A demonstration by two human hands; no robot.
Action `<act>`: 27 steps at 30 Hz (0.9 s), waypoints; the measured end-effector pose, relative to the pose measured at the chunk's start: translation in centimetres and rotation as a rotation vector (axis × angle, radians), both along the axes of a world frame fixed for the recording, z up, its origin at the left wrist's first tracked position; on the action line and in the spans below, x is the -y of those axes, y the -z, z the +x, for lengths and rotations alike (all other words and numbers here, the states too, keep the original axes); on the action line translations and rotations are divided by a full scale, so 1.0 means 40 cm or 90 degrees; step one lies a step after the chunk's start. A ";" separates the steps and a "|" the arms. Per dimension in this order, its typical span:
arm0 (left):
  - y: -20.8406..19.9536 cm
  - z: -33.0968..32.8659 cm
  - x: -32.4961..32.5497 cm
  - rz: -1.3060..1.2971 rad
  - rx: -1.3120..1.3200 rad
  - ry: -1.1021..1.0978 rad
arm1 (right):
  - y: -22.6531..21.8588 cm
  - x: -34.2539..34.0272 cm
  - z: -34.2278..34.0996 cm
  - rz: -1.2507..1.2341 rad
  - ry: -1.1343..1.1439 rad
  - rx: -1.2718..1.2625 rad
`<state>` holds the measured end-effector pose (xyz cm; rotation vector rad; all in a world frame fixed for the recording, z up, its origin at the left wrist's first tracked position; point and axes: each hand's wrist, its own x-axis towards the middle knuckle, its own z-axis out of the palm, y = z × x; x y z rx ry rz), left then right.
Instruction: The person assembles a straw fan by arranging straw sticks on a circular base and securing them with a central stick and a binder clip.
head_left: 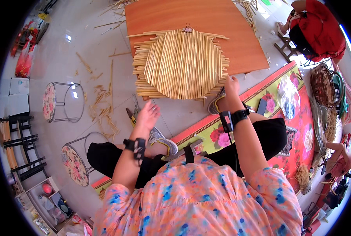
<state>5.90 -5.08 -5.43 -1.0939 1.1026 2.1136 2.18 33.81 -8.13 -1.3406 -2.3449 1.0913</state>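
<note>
Okay, binder clip probably keeps the stalk panel together; my left hand hangs loose, empty; can't tell if my right hand pinches its edge.

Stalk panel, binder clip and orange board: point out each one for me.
Stalk panel [185,65]: head view, middle of its round face.
Binder clip [187,30]: head view, its body at the stalk panel's top edge.
Orange board [244,47]: head view, bare surface right of the stalk panel.

To our left stand two floral-topped stools; to our right, a smartphone lies on a floral mat.
</note>
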 end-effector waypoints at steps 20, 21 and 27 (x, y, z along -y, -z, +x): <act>-0.089 -0.078 -0.109 -0.141 -0.153 0.059 | -0.151 0.097 0.235 -0.598 0.096 -0.195; -0.093 -0.112 -0.100 -0.164 -0.161 0.076 | -0.156 0.120 0.237 -0.590 0.102 -0.191; -0.050 -0.316 0.002 -0.181 -0.300 0.022 | -0.109 0.311 0.252 -0.833 0.111 -0.209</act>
